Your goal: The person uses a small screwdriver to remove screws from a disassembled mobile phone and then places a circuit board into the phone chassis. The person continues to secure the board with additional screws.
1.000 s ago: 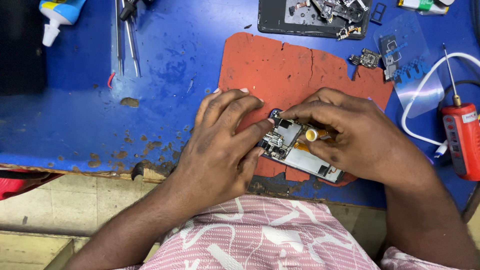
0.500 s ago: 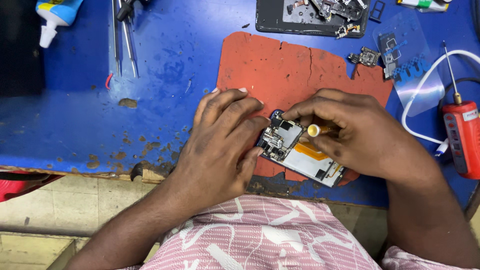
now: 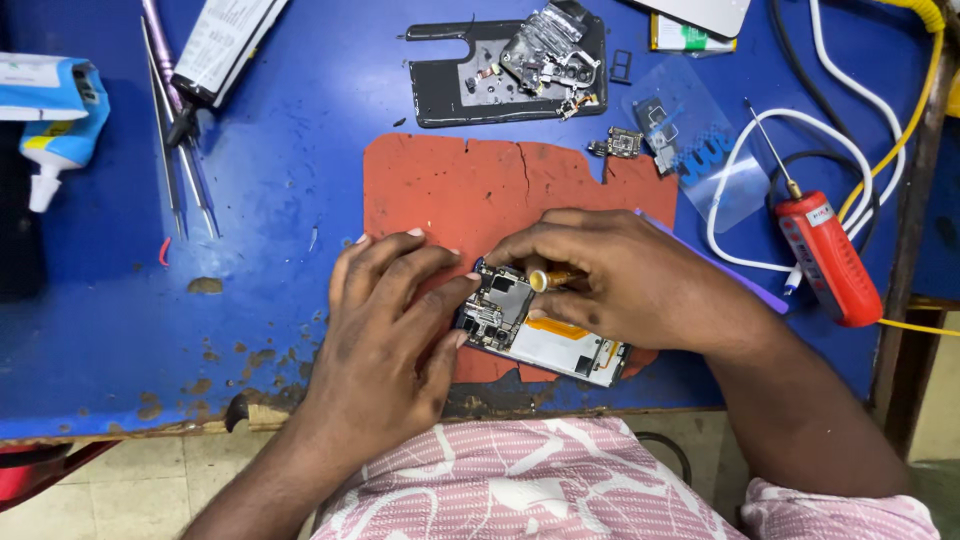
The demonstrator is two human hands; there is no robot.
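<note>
Steadying opened phone (image 3: 545, 335) under left hand (image 3: 390, 330) fingertips (right hand (image 3: 630, 285) above).

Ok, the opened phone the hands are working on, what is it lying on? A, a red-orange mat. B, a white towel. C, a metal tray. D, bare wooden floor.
A: the opened phone, steadied by the left hand while the right hand holds a small yellow-tipped tool over it, lies on the cracked red-orange mat on the blue table.

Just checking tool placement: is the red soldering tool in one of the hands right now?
No, the red soldering tool lies on the blue table.
</note>
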